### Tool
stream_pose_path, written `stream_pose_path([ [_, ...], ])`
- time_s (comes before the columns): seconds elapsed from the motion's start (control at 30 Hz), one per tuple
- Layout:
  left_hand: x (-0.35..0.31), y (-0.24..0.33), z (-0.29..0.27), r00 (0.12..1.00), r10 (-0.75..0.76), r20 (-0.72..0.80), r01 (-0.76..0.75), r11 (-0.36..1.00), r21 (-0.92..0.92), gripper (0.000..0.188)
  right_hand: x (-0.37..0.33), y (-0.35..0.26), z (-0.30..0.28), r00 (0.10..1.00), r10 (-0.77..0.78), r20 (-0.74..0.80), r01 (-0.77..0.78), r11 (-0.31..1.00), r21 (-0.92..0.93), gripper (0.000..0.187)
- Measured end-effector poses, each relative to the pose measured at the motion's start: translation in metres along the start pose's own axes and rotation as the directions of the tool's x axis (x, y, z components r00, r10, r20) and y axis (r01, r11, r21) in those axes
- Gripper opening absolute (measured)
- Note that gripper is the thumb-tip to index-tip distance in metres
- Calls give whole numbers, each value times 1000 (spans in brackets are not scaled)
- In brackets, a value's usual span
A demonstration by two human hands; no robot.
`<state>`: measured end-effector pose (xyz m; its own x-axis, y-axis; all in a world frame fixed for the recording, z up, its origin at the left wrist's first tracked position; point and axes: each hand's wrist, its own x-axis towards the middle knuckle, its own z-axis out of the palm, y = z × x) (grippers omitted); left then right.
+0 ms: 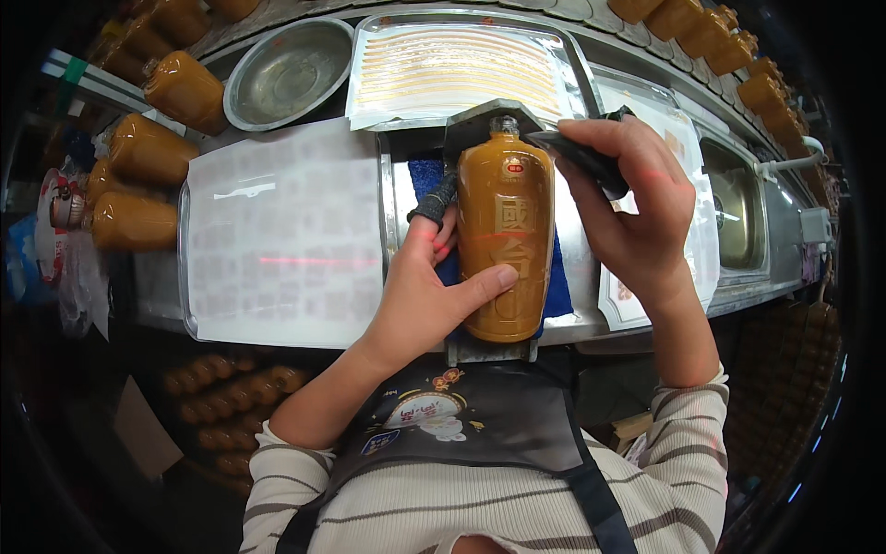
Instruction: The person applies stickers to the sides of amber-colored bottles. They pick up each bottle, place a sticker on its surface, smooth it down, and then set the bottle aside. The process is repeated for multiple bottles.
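Note:
An amber-brown glazed bottle (482, 282) with raised characters and a small red emblem lies on its back, its clear neck pointing away from me. It rests in a metal holder (471, 118) over a blue cloth (559, 286). My left hand (415, 286) grips the bottle's left side, thumb across its front; a dark cover wraps one finger. Close to the bottle's upper right, my right hand (641, 189) pinches a black, flat, pointed tool (595, 166), its tip beside the bottle's shoulder. A thin red light line crosses the bottle.
Left of the bottle is a tray covered with a translucent white sheet (286, 231). Behind stand a round metal bowl (288, 74) and a tray of thin gold strips (461, 69). Several brown bottles (152, 152) lie at left. At right are another sheet (688, 249) and a sink (738, 208).

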<state>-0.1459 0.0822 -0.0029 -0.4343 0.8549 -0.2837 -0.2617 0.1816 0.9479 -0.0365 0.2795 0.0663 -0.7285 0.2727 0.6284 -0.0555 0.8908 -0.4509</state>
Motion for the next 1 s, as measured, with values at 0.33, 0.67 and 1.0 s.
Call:
stream_pose_path([
  [0.33, -11, 6, -15, 985, 149, -82, -164, 963, -212, 57, -56, -46, 7, 978, -194, 83, 177, 968, 176, 25],
  [0.67, -5, 1, 24, 961, 204, -189, -220, 973, -66, 60, -93, -55, 19, 699, 715, 35, -562, 518, 645, 28],
  [1.0, -3, -2, 21, 881, 436, -182, -395, 892, 220, 56, -111, -29, 29, 509, 861, 16, -652, 374, 660, 24],
])
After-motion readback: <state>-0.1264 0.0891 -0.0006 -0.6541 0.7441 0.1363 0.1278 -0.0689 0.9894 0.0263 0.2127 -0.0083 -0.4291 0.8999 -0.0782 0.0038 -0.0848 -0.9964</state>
